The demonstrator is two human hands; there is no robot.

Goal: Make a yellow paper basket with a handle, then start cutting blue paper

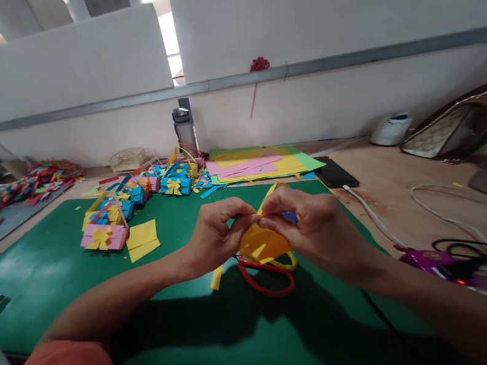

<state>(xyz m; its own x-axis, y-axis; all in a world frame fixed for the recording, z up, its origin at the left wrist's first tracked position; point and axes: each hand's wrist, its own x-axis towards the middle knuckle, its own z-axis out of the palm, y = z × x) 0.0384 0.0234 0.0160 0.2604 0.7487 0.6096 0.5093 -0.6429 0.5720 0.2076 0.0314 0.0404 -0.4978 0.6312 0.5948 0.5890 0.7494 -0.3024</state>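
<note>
My left hand (222, 236) and my right hand (308, 221) meet above the middle of the green mat (180, 336), thumbs and fingertips pinched together on a small piece of yellow paper. A larger orange-yellow folded paper (263, 244) shows just below the fingertips, and a yellow strip rises behind them. How these pieces join is hidden by my fingers. Under my hands lie scissors (267, 284) with red and yellow handles. Beside them rests a short yellow paper strip (216, 278). To the left are a yellow paper square (143, 240) and a pink paper bag (104, 237) with a yellow bow.
Several small coloured paper bags (173, 182) cluster at the mat's back. Coloured paper sheets (263, 162) are stacked behind my hands, near a black phone (336, 172). A bottle (184, 127) stands by the wall. Cables, a purple power strip (445, 270) and a handbag (457, 121) occupy the right.
</note>
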